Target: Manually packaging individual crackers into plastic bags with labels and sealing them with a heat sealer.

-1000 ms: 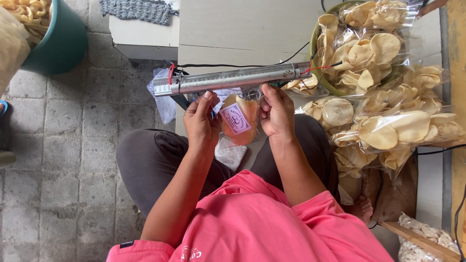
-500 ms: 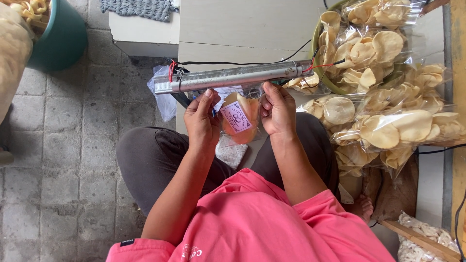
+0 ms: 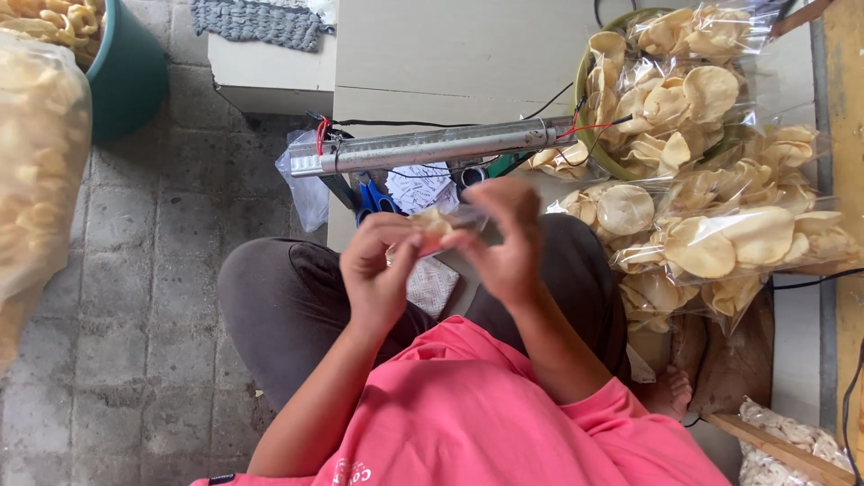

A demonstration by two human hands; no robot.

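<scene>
Seated, looking down over my lap. Both my hands are up in front of me, below the metal sealing bar (image 3: 432, 147), and both are motion-blurred.

Left hand (image 3: 378, 270): fingers curled, thumb and fingertips pinching the left end of a small clear bag of crackers (image 3: 441, 225). Grip pressed on the plastic.

Right hand (image 3: 504, 243): fingers bent over the right end of the same bag, grip closed on it. The bag lies roughly level between the two hands, above my knees, clear of the bar; blur hides how it is turned.

The sealing bar lies across the front edge of the pale tabletop (image 3: 450, 54), tilted slightly up toward the right. Red and black wires (image 3: 589, 128) run from its right end, a red wire also at its left end. Under the bar: blue-handled scissors (image 3: 372, 198) and a scatter of small printed paper labels (image 3: 418, 184). A crumpled clear plastic bag (image 3: 306, 184) hangs at the bar's left end.

To my right, a heap of filled cracker packets (image 3: 720, 225), pale round crackers in clear plastic, spilling from a green basin (image 3: 585, 99) down beside my right knee.

To my left, a big clear sack of crackers (image 3: 36, 171) at the frame edge, and a teal bucket (image 3: 130, 72) behind it on the grey paving stones (image 3: 135, 315). A grey knitted cloth (image 3: 256, 20) lies on a low block at top.
</scene>
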